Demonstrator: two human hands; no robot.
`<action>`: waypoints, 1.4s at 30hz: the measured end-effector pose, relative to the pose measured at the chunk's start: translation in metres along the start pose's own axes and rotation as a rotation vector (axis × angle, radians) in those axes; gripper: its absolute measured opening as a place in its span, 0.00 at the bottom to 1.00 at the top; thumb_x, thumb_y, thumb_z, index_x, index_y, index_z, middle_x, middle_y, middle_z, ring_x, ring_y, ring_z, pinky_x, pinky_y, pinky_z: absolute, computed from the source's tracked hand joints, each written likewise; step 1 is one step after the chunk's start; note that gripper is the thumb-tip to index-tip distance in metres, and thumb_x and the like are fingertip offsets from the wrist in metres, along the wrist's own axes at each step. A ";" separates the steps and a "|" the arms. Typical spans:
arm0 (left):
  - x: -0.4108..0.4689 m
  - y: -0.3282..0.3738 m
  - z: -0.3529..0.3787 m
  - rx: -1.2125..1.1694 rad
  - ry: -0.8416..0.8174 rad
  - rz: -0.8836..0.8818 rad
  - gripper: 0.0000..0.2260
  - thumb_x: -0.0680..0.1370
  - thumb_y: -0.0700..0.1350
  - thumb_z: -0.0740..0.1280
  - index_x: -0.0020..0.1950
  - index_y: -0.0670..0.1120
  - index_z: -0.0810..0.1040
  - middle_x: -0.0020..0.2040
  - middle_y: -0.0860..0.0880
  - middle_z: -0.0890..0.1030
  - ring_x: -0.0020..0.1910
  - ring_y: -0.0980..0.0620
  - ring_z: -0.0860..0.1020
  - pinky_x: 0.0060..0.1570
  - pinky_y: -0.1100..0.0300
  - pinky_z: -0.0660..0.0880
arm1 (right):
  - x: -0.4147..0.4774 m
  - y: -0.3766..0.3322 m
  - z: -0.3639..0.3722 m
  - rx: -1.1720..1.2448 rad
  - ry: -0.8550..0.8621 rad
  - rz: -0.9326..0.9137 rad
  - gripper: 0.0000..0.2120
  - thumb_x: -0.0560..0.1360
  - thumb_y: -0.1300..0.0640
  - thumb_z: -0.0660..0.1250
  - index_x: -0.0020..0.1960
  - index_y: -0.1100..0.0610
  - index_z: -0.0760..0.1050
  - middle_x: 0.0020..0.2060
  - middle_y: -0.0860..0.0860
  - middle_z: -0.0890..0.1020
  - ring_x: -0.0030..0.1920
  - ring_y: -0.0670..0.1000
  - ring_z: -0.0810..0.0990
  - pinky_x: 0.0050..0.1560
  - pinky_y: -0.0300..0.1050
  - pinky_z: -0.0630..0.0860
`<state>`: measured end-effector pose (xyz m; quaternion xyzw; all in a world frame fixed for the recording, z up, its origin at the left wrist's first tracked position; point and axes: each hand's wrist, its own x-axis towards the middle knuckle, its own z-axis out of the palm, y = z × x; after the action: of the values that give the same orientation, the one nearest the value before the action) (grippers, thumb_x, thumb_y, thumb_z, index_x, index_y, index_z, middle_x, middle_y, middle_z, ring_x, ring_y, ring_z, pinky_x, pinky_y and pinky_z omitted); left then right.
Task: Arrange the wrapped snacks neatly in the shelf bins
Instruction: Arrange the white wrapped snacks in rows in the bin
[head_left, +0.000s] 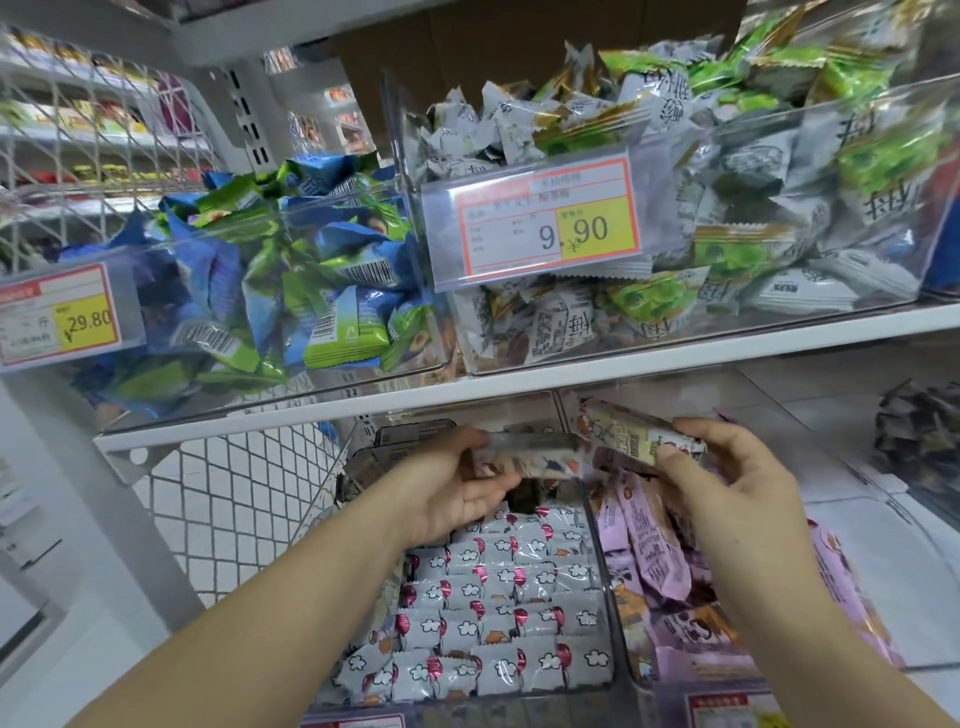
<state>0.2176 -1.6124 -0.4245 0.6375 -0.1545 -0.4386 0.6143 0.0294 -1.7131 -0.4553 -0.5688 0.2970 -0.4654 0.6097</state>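
Observation:
Under the upper shelf board, my left hand (457, 480) grips a small stack of white wrapped snacks (535, 460) above the back of a clear bin (605, 603). That bin holds tidy rows of white snacks with red balloon prints (498, 597). My right hand (727, 473) pinches another pale printed snack pack (631, 431) above the neighbouring bin of purple wrapped snacks (654, 561), which lie loosely piled. Both held packs sit close together near the divider between the two bins.
The upper shelf (519, 376) carries a bin of blue and green snacks (270, 280) and a bin of white and green snacks (727, 208), each with a price tag (535, 223). A white wire mesh panel (228, 499) stands at the left. Dark packets (914, 431) lie far right.

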 end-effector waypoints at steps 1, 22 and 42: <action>-0.001 -0.003 0.003 0.066 -0.021 0.002 0.07 0.80 0.44 0.59 0.54 0.42 0.73 0.44 0.43 0.83 0.39 0.49 0.83 0.36 0.61 0.80 | 0.000 0.000 0.000 0.006 0.008 -0.004 0.08 0.74 0.61 0.67 0.49 0.49 0.76 0.30 0.47 0.79 0.35 0.54 0.72 0.38 0.47 0.70; -0.020 -0.017 0.015 1.375 -0.285 0.489 0.32 0.74 0.40 0.68 0.73 0.58 0.59 0.70 0.54 0.63 0.68 0.57 0.64 0.66 0.65 0.61 | 0.003 0.015 0.009 0.184 -0.081 0.161 0.06 0.75 0.64 0.67 0.48 0.54 0.76 0.48 0.55 0.80 0.48 0.54 0.83 0.40 0.37 0.81; -0.006 0.004 0.026 1.038 0.097 0.614 0.22 0.74 0.54 0.68 0.67 0.56 0.67 0.55 0.56 0.72 0.46 0.58 0.74 0.35 0.79 0.67 | 0.006 0.009 0.007 0.238 -0.053 0.161 0.07 0.74 0.65 0.66 0.48 0.54 0.76 0.47 0.56 0.80 0.43 0.50 0.83 0.37 0.33 0.79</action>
<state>0.1963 -1.6257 -0.4155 0.7996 -0.4969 -0.0791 0.3279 0.0404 -1.7165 -0.4614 -0.4792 0.2681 -0.4317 0.7157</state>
